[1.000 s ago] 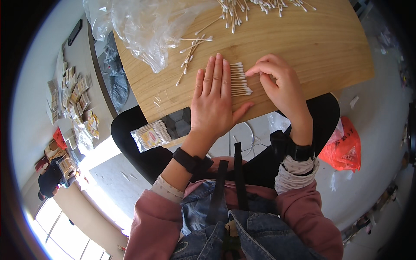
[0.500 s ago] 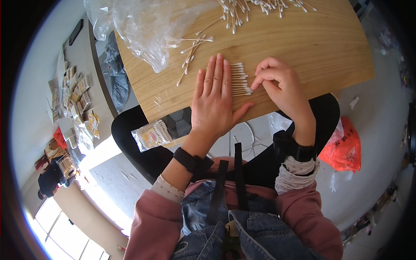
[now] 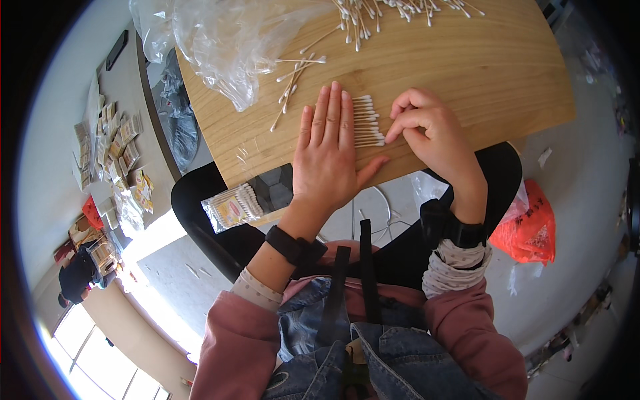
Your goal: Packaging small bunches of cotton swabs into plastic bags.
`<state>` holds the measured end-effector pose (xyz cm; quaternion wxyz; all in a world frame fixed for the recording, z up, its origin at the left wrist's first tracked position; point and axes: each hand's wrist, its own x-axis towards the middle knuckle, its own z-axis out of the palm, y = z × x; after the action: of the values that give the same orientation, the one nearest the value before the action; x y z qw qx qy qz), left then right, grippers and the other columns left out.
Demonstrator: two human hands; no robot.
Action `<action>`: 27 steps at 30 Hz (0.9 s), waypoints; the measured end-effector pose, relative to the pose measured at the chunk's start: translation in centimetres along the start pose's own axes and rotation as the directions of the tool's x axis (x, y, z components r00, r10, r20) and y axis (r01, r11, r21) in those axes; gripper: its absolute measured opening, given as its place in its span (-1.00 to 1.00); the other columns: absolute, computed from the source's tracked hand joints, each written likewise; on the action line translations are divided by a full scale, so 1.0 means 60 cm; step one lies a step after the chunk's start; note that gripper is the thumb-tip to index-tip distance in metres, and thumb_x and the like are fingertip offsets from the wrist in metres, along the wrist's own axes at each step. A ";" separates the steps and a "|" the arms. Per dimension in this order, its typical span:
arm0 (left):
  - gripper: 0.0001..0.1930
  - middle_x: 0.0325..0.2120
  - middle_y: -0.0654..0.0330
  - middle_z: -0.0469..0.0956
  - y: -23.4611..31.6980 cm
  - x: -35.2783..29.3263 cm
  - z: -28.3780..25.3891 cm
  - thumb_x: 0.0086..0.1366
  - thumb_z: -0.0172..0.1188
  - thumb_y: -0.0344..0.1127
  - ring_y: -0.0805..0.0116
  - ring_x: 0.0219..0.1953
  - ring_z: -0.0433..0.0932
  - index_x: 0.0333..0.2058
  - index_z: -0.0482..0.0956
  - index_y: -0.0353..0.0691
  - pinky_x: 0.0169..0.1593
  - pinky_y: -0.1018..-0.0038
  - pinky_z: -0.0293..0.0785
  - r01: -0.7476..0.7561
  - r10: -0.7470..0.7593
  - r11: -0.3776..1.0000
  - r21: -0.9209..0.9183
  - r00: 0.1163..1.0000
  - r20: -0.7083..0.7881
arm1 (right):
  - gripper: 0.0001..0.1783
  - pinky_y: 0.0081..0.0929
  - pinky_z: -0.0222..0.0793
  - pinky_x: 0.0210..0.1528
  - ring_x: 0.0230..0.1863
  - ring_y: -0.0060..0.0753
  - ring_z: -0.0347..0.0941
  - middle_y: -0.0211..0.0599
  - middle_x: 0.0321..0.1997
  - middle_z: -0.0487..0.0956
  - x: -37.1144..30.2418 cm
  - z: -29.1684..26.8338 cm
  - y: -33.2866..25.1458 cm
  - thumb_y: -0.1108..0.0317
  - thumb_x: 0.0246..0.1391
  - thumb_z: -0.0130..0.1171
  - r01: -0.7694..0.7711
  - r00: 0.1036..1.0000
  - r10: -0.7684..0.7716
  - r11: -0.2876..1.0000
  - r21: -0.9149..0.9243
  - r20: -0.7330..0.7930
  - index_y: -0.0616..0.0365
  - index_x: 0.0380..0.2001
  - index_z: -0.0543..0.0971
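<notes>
Swabs [image 3: 371, 122], slim and white-tipped, line up under flat, unclenched left grip [image 3: 327, 157]; right grip [image 3: 430, 130] unclear whether closed.

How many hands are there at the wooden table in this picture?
2: the left hand lies flat over a row of cotton swabs, and the right hand is bent just right of it. No other hand shows there.

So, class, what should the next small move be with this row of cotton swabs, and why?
Probably a light leftward nudge by the right grip on the lowest cotton swabs. Their white tips jut farther right than the uppermost ones, so the row's end looks uneven; that grip's fingertips are right beside them, and the left grip lies flat over the row, likely steadying it.
</notes>
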<state>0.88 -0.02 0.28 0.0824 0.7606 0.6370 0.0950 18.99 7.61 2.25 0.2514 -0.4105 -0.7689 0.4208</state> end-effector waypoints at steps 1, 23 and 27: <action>0.05 0.38 -0.12 -0.02 0.000 0.000 0.000 0.18 0.07 0.32 0.02 0.45 -0.08 0.34 -0.03 -0.48 0.44 0.15 -0.19 0.000 0.000 1.000 0.002 1.000 -0.002 | -0.81 -0.44 0.35 -0.24 -0.24 -0.27 0.43 -0.33 -0.38 0.47 0.000 0.000 0.000 0.66 -0.15 0.09 0.020 1.000 -0.020 1.000 -0.016 0.004 0.18 -0.66 0.62; 0.05 0.38 -0.13 -0.01 0.000 0.001 -0.001 0.19 0.04 0.34 0.01 0.45 -0.08 0.33 -0.02 -0.48 0.44 0.15 -0.20 -0.003 0.003 1.000 0.010 1.000 0.005 | -0.72 -0.47 0.33 -0.25 -0.21 -0.29 0.42 -0.30 -0.31 0.47 0.002 0.004 -0.003 0.73 -0.13 -0.02 -0.028 1.000 0.028 0.999 -0.028 -0.010 0.19 -0.44 0.62; 0.04 0.38 -0.13 -0.01 -0.001 -0.001 -0.001 0.19 0.05 0.34 0.01 0.44 -0.08 0.33 -0.01 -0.48 0.44 0.15 -0.20 0.000 0.000 1.000 0.003 1.000 -0.002 | -0.72 -0.46 0.34 -0.25 -0.22 -0.29 0.43 -0.29 -0.31 0.47 0.002 0.007 -0.001 0.73 -0.13 -0.02 0.006 1.000 -0.007 0.998 -0.057 -0.011 0.19 -0.44 0.62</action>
<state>0.78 -0.04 0.32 0.0807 0.7607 0.6370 0.0949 18.60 7.49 2.07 0.2450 -0.4174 -0.7805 0.3958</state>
